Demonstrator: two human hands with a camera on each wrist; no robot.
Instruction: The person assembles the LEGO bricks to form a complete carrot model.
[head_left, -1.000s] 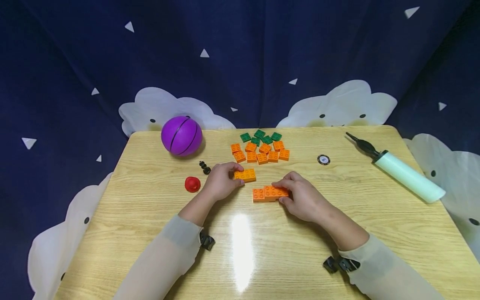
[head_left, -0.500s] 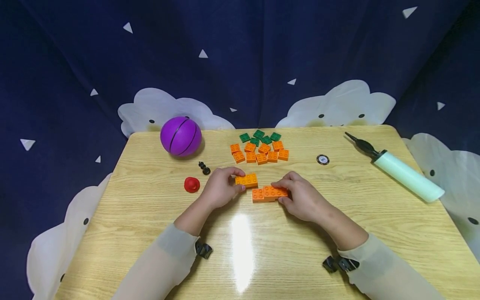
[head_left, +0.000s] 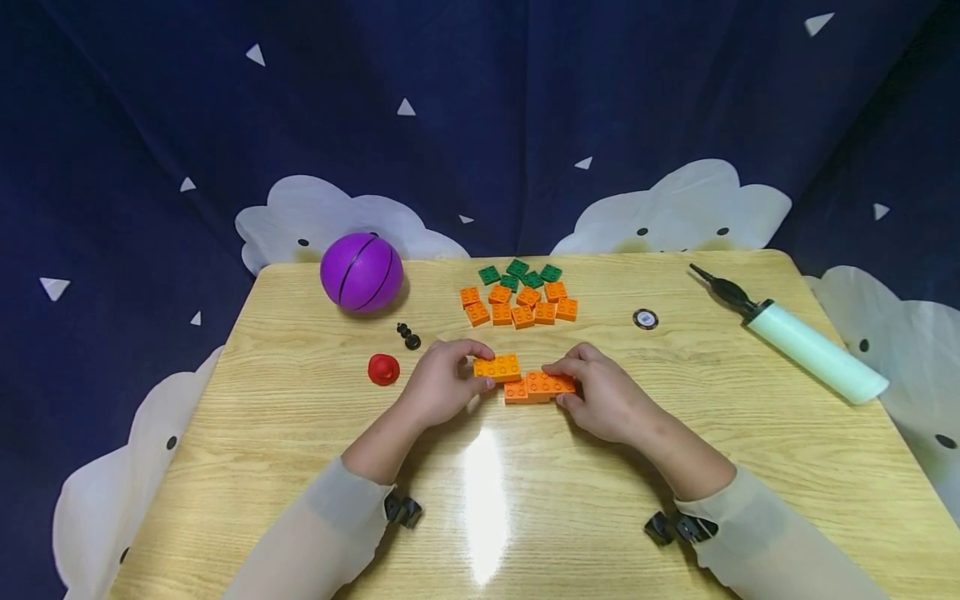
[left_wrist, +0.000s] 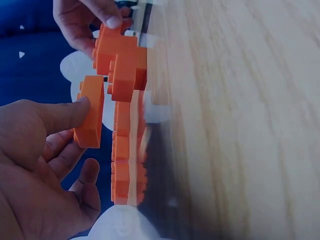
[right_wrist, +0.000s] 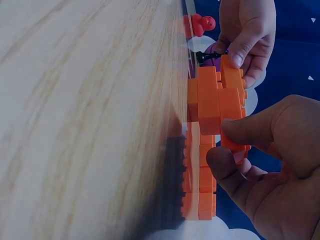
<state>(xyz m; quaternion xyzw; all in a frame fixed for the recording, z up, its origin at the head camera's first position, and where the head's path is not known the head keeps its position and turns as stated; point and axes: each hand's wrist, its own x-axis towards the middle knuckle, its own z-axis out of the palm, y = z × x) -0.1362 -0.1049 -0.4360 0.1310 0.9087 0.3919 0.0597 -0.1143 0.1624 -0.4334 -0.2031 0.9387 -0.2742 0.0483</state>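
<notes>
Currently pinching an eight-studded orange brick [head_left: 497,367] in the left grip [head_left: 442,379], with thumb to the near side and forefinger to the far side, raised off the wooden worktop [head_left: 585,517] just beyond the left end of a stepped orange block [head_left: 538,387]. Pinching that block by its right end with the right grip [head_left: 603,396], thumb again on the near side. In the left wrist view, can make out a slim gap between brick and block; in the right wrist view, see the two overlapping, so cannot be sure about contact. Find the block lower at its left end, with four bare studs there. Straight beyond the block, count nine small orange bricks [head_left: 522,317] in a loose cluster, then five green bricks [head_left: 532,280] past those. To the left of the block, see a red figure [head_left: 383,369], a black game piece [head_left: 408,336] slightly farther off, and a purple ball [head_left: 362,272] farther still. To the right of and beyond the block, note a round chip [head_left: 646,319], then well apart from it a hand pump [head_left: 813,350] with a pale green tube and black nozzle. Behind everything, past the block, see a dark blue curtain [head_left: 480,150] with white clouds.
</notes>
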